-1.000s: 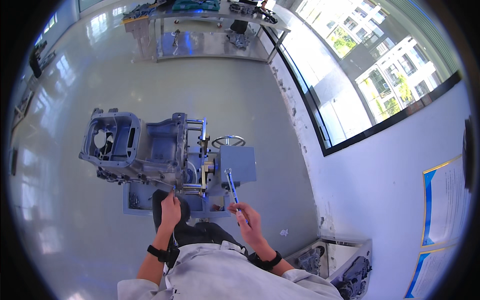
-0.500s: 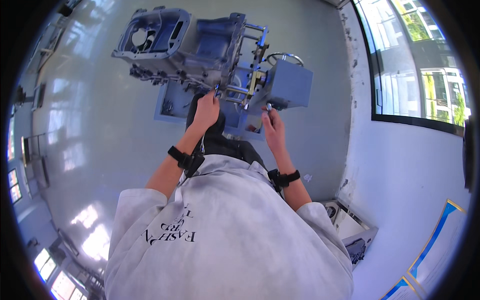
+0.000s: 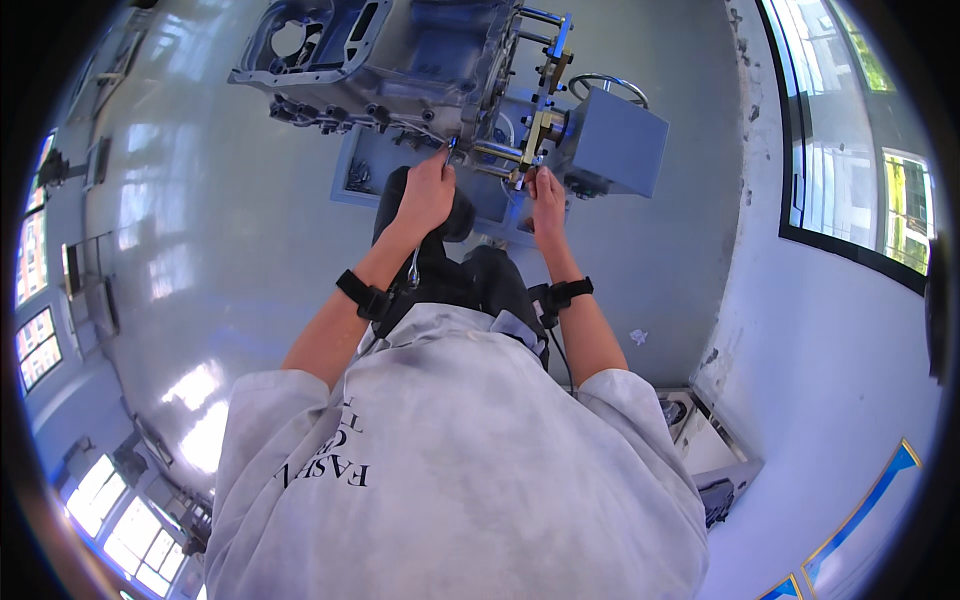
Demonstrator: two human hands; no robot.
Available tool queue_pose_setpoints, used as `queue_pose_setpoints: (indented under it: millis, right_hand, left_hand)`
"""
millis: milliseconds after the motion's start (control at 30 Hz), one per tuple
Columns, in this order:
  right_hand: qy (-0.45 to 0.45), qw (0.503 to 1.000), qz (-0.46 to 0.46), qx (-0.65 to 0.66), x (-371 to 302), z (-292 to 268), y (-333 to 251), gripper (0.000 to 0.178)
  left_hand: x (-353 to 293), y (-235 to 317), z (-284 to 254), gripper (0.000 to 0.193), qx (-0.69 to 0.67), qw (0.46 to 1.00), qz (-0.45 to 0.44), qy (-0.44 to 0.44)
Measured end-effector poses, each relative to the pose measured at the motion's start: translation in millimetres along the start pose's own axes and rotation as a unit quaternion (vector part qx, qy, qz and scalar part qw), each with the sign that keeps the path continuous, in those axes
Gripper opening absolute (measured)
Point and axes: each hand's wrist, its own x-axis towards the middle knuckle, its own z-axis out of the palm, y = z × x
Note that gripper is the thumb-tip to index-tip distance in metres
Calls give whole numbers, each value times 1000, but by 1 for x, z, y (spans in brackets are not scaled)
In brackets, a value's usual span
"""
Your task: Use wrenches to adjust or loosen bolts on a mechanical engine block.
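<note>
A large grey metal engine block (image 3: 410, 75) sits on a stand at the top. My left hand (image 3: 426, 195) is closed round a shiny wrench (image 3: 414, 272); one end shows below the fist, the other reaches the block's lower edge. My right hand (image 3: 547, 205) is at the gold-and-steel bracket (image 3: 537, 135) bolted to the block's right side. Its fingers are pinched at a small shiny metal piece (image 3: 541, 160), whose kind is too small to make out.
Right of the bracket stands a grey box (image 3: 618, 140) with a handwheel (image 3: 608, 88). Under the block lies a blue-grey tray (image 3: 350, 185) holding small dark parts. A white wall with a window (image 3: 860, 140) rises on the right; a low case (image 3: 710, 450) stands beside me.
My right hand has moved up and inward to the bracket with the small metal piece. My left hand stays by the block's lower edge. The view has shifted, so the block sits higher.
</note>
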Motion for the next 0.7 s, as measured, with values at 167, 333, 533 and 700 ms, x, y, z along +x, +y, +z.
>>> queue_pose_setpoints:
  millis: [167, 333, 533, 700]
  right_hand:
    - [-32, 999, -14, -2, 5, 1, 9, 35]
    - [-11, 999, -31, -10, 4, 9, 15, 36]
    - [-2, 977, 192, 90, -17, 23, -34, 34]
    - [8, 645, 567, 512, 13, 13, -93, 33]
  left_hand:
    - [1, -3, 2, 26, 0, 1000, 16, 9]
    - [2, -3, 0, 31, -1, 1000, 16, 11]
    - [-1, -2, 3, 35, 1, 999, 42, 32]
    - [-5, -2, 10, 34, -29, 998, 6, 47]
